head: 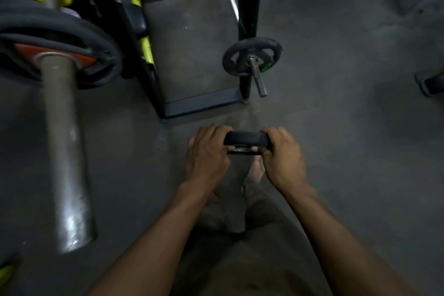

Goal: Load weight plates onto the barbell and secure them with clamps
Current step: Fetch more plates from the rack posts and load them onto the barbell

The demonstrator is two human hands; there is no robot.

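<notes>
Holding the small weight plate [245, 139] edge-on in front of me, above the floor [336, 127], I have my left hand [207, 154] curled round its left rim and my right hand [281, 154] curled round its right rim, each grip closed firmly on the plate. It looks like rubber-coated iron with a metal centre: stiff, dense for its size, not fragile, and I judge the coating gives decent friction, so opposite edges are the sensible place to hold. The barbell sleeve [66, 142] juts toward me at my left, well apart from the plate, with larger plates [60, 38] already seated on it. I expect the bore needs lining up squarely before sliding on.
</notes>
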